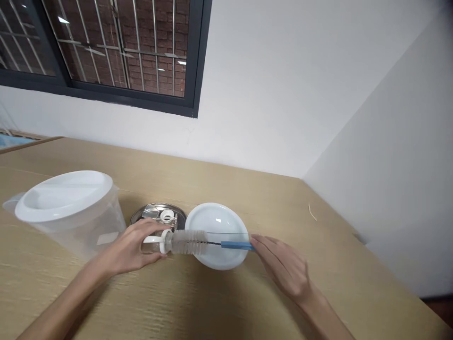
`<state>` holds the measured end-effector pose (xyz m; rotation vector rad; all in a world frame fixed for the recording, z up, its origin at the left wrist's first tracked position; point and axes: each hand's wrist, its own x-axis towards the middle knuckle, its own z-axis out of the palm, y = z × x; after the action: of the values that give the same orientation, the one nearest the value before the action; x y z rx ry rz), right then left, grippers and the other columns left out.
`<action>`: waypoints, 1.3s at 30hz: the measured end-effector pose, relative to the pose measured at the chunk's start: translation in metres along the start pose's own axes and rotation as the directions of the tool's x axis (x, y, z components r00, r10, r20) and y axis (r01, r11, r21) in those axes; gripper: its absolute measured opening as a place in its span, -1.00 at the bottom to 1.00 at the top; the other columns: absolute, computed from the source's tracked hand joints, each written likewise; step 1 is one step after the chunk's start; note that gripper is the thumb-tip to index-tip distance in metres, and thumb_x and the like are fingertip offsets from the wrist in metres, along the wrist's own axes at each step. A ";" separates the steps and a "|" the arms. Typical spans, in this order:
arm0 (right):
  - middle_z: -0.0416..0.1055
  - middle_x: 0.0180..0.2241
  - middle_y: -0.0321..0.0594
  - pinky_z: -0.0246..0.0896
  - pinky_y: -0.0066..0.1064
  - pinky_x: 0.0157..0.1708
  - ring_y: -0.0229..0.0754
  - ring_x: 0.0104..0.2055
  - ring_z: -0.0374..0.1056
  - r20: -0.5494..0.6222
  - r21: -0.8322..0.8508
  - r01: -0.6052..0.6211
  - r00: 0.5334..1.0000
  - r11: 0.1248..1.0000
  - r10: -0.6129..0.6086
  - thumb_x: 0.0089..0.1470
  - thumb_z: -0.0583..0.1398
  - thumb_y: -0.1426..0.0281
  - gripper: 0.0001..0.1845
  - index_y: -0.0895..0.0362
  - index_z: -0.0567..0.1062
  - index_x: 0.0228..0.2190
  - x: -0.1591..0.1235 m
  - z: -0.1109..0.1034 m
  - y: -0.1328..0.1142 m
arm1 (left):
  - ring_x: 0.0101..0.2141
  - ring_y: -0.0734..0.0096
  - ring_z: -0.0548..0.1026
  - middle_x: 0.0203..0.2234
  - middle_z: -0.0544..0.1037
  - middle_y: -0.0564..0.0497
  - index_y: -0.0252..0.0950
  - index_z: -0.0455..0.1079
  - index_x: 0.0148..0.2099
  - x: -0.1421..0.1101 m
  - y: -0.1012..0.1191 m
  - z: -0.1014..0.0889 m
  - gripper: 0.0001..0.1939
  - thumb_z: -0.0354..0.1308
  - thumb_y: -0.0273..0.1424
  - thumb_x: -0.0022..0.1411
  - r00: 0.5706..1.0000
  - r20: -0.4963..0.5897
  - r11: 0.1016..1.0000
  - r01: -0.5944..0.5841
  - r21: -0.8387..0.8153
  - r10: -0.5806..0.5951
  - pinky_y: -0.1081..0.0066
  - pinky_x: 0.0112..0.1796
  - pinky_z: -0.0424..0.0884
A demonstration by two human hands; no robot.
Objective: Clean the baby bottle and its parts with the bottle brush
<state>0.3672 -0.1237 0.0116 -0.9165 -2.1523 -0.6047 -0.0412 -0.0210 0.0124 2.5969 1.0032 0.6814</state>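
One large, translucent plastic pitcher with a white oval lid [81,231] is stood at the left of the light wooden table [347,264]. Beside it, one round, shiny metal tray [181,220] is partly hidden; one white ring [167,216] can be made out among small pieces on it. In front of the tray, one small clear bottle with a white neck ring [152,244] is held sideways by the left hand [136,245], thumb and fingers parted by the bottle's width. One white-bristled brush with a blue handle [236,245] is lined up at the bottle's mouth; its depth inside cannot be told. Beneath the brush, one glossy white round bowl [219,219] is seen. The handle's end is pinched by the right hand [281,267], fingers close together, thumb hidden. Tabletop is extended from there to the right edge, with one thin pale strand [311,212] on it; the back edge is bounded by the white wall [255,94].
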 end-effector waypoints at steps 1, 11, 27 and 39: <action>0.62 -0.04 -0.04 0.55 -0.24 -0.16 0.01 -0.04 0.59 0.015 0.020 -0.005 1.000 1.000 0.005 0.28 0.12 0.63 -0.36 0.09 0.29 0.33 0.000 0.000 0.003 | 0.01 0.12 0.57 0.00 0.63 -0.04 -0.09 0.40 0.24 0.001 0.002 -0.001 -0.46 0.35 -0.28 0.23 0.999 -0.024 0.999 -0.034 0.009 0.034 0.19 -0.03 0.55; 0.54 -0.39 -0.22 0.39 -0.42 -0.50 -0.20 -0.46 0.46 0.079 0.332 -0.257 0.966 0.908 0.244 0.26 0.19 0.52 -0.73 0.05 0.49 -0.03 0.021 -0.001 0.008 | 0.07 0.06 0.51 0.08 0.60 -0.13 -0.11 0.14 0.43 0.001 0.007 0.010 -0.27 0.27 -0.52 0.30 0.934 -0.248 0.955 -0.206 0.212 0.256 0.11 0.02 0.46; 0.56 -0.24 -0.16 0.50 -0.37 -0.30 -0.11 -0.24 0.55 0.119 0.330 -0.353 0.936 0.876 0.332 0.24 0.22 0.51 -0.61 -0.02 0.42 0.06 0.011 -0.024 -0.018 | 0.04 0.11 0.53 0.04 0.61 -0.12 -0.11 0.26 0.36 0.001 0.003 0.014 -0.39 0.27 -0.45 0.32 0.935 -0.247 0.965 -0.232 0.120 0.255 0.15 0.02 0.49; 0.33 -0.61 -0.38 0.33 -0.48 -0.60 -0.27 -0.61 0.34 0.286 0.422 -0.768 0.617 0.482 0.733 0.35 0.15 0.14 -0.68 0.12 0.48 -0.32 0.012 -0.018 -0.063 | 0.10 0.07 0.50 0.09 0.60 -0.13 -0.12 0.28 0.35 0.002 0.005 0.012 -0.44 0.25 -0.41 0.35 0.927 -0.202 0.946 -0.293 0.138 0.317 0.07 0.11 0.42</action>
<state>0.3210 -0.1704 0.0236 -1.4270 -1.5541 0.4493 -0.0307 -0.0244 0.0047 2.8515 0.7109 1.0411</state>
